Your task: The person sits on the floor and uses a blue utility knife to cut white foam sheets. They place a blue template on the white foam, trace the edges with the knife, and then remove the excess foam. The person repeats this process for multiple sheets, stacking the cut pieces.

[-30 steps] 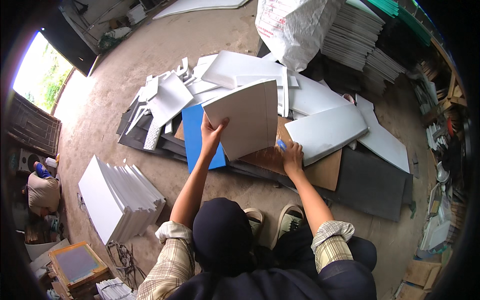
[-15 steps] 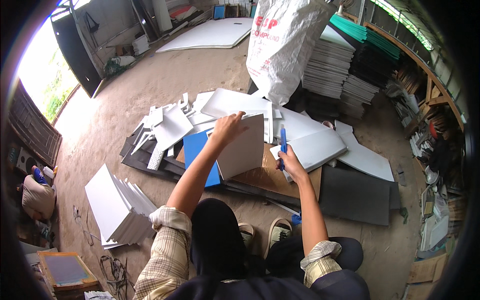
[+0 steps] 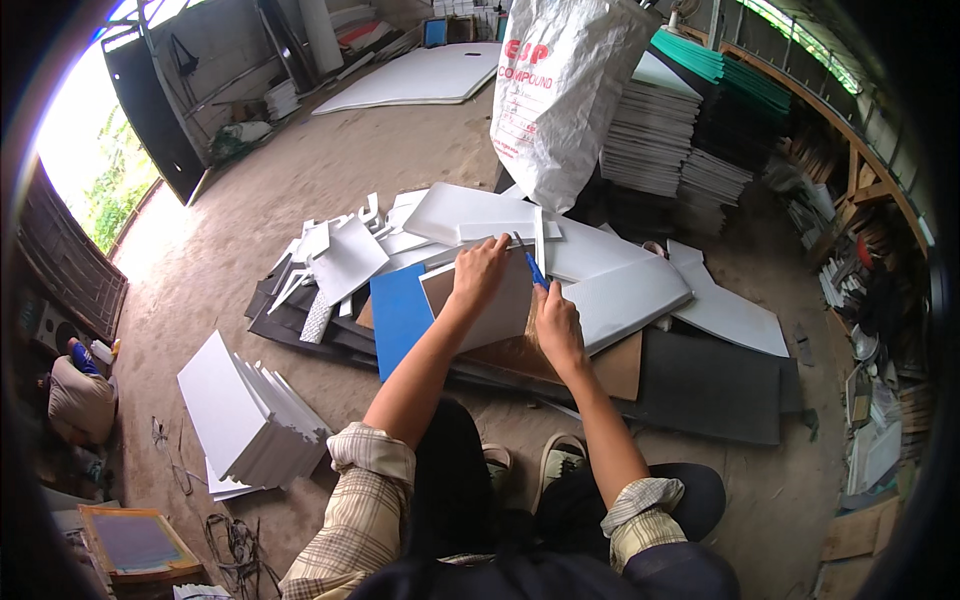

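The left hand [image 3: 480,272] is at the top edge of a flat, rectangular white foam-like panel [image 3: 500,325], its fingers bent together over that edge; the thumb is hidden, so the exact pinch cannot be told. The panel stands tilted on edge in front of the person, above a flat brown board [image 3: 612,368] and just beside a smooth, bright blue rectangular panel [image 3: 400,318]. The right hand [image 3: 560,325] has its fingers wrapped tightly around a slim blue-handled cutter [image 3: 537,270], whose thin tip points up and leftward, close to the left fingertips. The brown board lies over wide matte black sheets [image 3: 710,388], with smooth white foam-like sheets [image 3: 625,295] and narrow white offcuts [image 3: 345,258] heaped behind and around it. The plainest writing is on a tall, crumpled white woven sack [image 3: 565,110] beyond the heap: two rows of large red capitals, with smaller red lines of print beneath. Behind the sack's right side rises a tall stack of thin white sheets [image 3: 650,135], with teal-green sheets [image 3: 690,55] near its top. On the floor to the left stands a leaning bundle of white rectangular panels [image 3: 228,405].
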Demonstrator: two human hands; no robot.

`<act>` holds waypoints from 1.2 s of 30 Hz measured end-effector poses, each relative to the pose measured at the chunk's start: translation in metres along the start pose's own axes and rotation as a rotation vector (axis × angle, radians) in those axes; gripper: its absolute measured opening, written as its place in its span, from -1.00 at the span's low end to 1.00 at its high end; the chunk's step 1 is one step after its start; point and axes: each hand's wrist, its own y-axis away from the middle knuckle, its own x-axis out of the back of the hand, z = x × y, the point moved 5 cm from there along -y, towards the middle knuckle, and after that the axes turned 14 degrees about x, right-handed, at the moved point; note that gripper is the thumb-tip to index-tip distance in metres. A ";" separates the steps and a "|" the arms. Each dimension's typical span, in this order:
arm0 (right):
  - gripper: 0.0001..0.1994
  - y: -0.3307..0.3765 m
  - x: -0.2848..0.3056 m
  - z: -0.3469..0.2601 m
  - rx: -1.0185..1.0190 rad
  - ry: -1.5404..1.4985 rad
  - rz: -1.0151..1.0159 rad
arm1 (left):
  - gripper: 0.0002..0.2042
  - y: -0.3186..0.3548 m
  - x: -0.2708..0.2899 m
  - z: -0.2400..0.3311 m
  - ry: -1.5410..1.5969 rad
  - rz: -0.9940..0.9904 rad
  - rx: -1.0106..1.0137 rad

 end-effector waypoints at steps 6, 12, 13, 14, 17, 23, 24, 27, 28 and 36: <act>-0.66 -0.001 -0.006 -0.004 0.002 -0.013 -0.006 | -0.72 0.005 0.005 0.005 0.025 -0.001 0.023; -0.67 0.001 -0.001 -0.011 -0.044 -0.010 -0.052 | -0.69 0.006 0.007 0.004 0.033 0.005 0.011; -0.67 0.000 0.000 -0.011 -0.059 -0.024 -0.053 | -0.70 0.006 0.006 0.003 0.038 -0.008 0.021; -0.68 -0.001 0.000 -0.010 -0.074 -0.037 -0.054 | -0.71 0.006 0.006 0.003 0.045 -0.021 0.030; -0.66 0.000 -0.004 -0.011 -0.112 -0.025 -0.087 | -0.74 0.006 0.005 0.001 0.076 -0.015 0.007; -0.67 -0.011 -0.008 -0.003 -0.033 0.004 -0.047 | -0.79 0.008 0.007 0.005 0.113 -0.018 -0.055; -0.67 -0.012 -0.008 -0.003 -0.028 0.005 -0.043 | -0.79 0.009 0.006 0.005 0.116 -0.020 -0.073; -0.68 -0.012 -0.008 -0.009 -0.037 -0.008 -0.050 | -0.87 0.011 0.008 0.002 0.151 0.064 -0.090; -0.68 -0.009 -0.007 -0.010 -0.059 -0.019 -0.066 | -0.87 0.011 0.007 0.000 0.146 0.050 -0.087; -0.67 0.006 -0.002 -0.008 -0.083 -0.011 -0.098 | -0.86 0.010 0.010 0.002 0.139 0.050 -0.108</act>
